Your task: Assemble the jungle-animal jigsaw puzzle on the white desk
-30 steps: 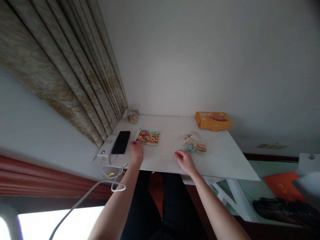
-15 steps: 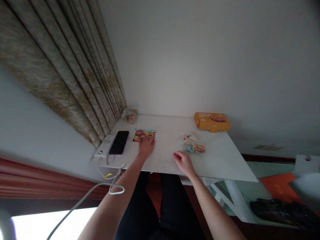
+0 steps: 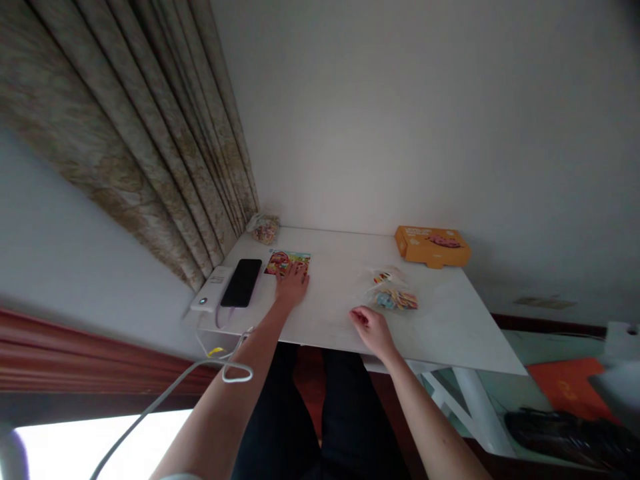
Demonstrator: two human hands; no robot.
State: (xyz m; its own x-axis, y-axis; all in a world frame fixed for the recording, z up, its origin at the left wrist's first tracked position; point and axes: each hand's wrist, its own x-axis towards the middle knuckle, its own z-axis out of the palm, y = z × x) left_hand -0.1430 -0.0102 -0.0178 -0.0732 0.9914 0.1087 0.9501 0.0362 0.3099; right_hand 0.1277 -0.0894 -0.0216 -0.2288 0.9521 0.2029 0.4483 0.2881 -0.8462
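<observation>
At the left of the white table a black phone lies on a white power bank; just beside it is the colourful picture card, flat on the tabletop; the left hand is spread open, palm down, its fingertips pressing the card's near edge and gripping nothing; the right hand rests near the table's front edge, loosely curled - whether it pinches anything I cannot tell; beyond it lie a clear bag of coloured pieces and, by the wall, an orange box. A second ago the card lay askew and further right, the left hand at its corner - now it sits square by the phone; the right hand has barely shifted.
</observation>
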